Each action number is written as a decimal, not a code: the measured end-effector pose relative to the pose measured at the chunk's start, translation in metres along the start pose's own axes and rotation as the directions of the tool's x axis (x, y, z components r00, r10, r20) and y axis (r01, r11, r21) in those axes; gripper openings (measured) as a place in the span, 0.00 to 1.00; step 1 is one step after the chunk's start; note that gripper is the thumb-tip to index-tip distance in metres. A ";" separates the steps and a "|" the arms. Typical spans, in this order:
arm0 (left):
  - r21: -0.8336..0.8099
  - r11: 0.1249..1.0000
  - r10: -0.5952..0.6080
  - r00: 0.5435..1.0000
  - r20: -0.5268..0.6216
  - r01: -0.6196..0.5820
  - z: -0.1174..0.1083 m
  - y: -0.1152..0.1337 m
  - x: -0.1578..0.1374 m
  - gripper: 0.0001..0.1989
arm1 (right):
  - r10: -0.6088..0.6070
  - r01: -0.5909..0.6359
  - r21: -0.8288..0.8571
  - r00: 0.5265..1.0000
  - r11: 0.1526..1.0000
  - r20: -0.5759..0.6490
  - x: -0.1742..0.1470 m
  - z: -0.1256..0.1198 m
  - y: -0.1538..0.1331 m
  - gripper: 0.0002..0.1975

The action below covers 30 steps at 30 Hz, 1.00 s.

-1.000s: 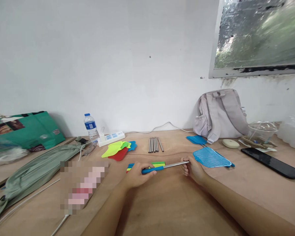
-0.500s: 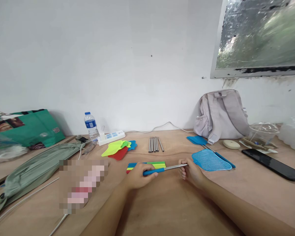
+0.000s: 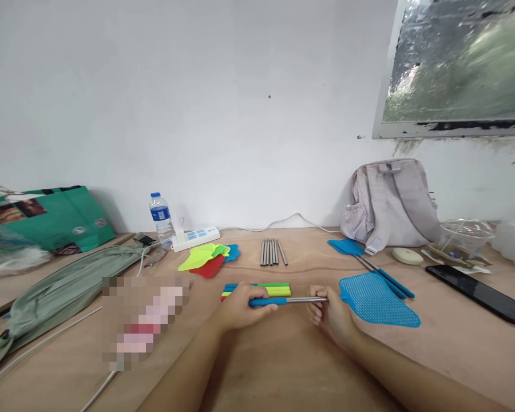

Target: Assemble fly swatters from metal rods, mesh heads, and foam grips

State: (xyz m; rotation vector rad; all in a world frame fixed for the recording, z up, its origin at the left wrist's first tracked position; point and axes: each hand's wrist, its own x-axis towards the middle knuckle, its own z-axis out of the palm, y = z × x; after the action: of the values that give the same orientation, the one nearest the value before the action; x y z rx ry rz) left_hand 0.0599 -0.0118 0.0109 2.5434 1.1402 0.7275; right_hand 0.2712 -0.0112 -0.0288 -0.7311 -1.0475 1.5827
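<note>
A blue fly swatter is held level across both hands. My left hand (image 3: 242,306) is closed on its blue handle (image 3: 268,301). My right hand (image 3: 330,309) pinches the far end of its metal rod (image 3: 302,300), beside the neck of the blue mesh head (image 3: 380,298), which sticks out past the fingers; the joint itself is hidden by them. Just behind my left hand lie several blue, green, yellow and red handles (image 3: 274,290), partly covered by it. Farther back is a row of metal rods (image 3: 269,253). Loose coloured swatter heads (image 3: 202,256) overlap to their left.
Blue swatters (image 3: 392,281) lie to the right, partly under the held head. A phone (image 3: 476,293), a round cream case (image 3: 407,256), a plastic cup (image 3: 466,237) and a backpack (image 3: 395,200) stand beyond. Leftward are a power strip (image 3: 196,238), water bottle (image 3: 160,214) and grey-green bag (image 3: 77,280).
The swatter's mesh head has turned and swung toward me and to the right, uncovering more of the swatters behind it. The rod has come closer to level, my right hand slightly lower.
</note>
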 end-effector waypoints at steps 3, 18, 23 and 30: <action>-0.038 0.999 0.008 1.000 0.005 -0.008 0.002 0.001 0.001 0.17 | -0.094 0.096 0.023 0.992 0.995 -0.087 -0.007 0.007 0.008 0.12; -0.189 0.982 -0.009 1.000 0.000 0.009 0.020 0.028 0.002 0.19 | -0.271 0.298 0.221 0.952 0.929 -0.146 -0.025 0.014 0.024 0.16; -0.208 0.978 -0.039 0.999 -0.021 0.034 0.024 0.032 0.001 0.20 | -0.203 0.258 0.319 0.959 0.912 -0.197 -0.029 0.017 0.026 0.14; -0.225 0.972 -0.077 0.997 -0.019 0.070 0.023 0.038 0.004 0.19 | -0.168 0.208 0.294 0.973 0.933 -0.156 -0.027 0.014 0.024 0.16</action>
State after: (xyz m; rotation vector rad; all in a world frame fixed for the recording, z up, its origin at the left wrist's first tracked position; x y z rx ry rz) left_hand 0.0982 -0.0346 0.0085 2.2994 1.0877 0.8254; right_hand 0.2556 -0.0423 -0.0455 -0.4956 -0.7300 1.4683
